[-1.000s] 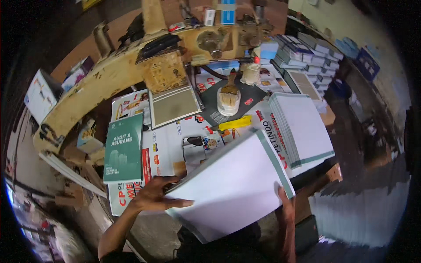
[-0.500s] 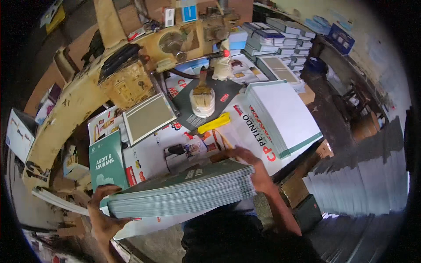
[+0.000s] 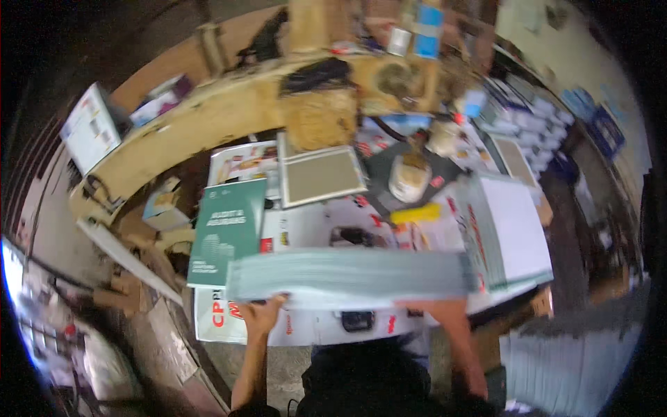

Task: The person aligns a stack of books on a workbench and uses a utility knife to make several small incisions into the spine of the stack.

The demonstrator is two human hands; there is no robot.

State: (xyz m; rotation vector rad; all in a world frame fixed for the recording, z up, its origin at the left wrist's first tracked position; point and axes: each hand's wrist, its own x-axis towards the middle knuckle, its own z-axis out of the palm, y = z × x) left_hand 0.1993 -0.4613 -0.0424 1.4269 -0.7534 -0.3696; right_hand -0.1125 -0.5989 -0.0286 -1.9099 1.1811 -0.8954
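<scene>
A thick stack of thin books or covers [image 3: 351, 276] with pale edges spans both my hands above the near part of the table, blurred by motion. My left hand [image 3: 260, 314] is closed on its lower left end, thumb and fingers bent against it. My right hand [image 3: 448, 311] grips the lower right end; its fingers are partly hidden and smeared. Just beyond the left end lies a green book [image 3: 228, 235] with white print. A white-topped pile of green-edged covers [image 3: 513, 226] rests past the right end.
Behind the stack are a framed grey board [image 3: 323, 177], a brush in a white tub [image 3: 408, 179] and a yellow strip [image 3: 415, 213]. A large worn machine [image 3: 319, 115] stands at the back. A small black object [image 3: 358, 320] lies near the table's front edge. Piled sheets [image 3: 563, 368] stand low right.
The stack has tilted so its edges face me, and both hands now hold it from below. My view has turned left, shifting the table things rightward.
</scene>
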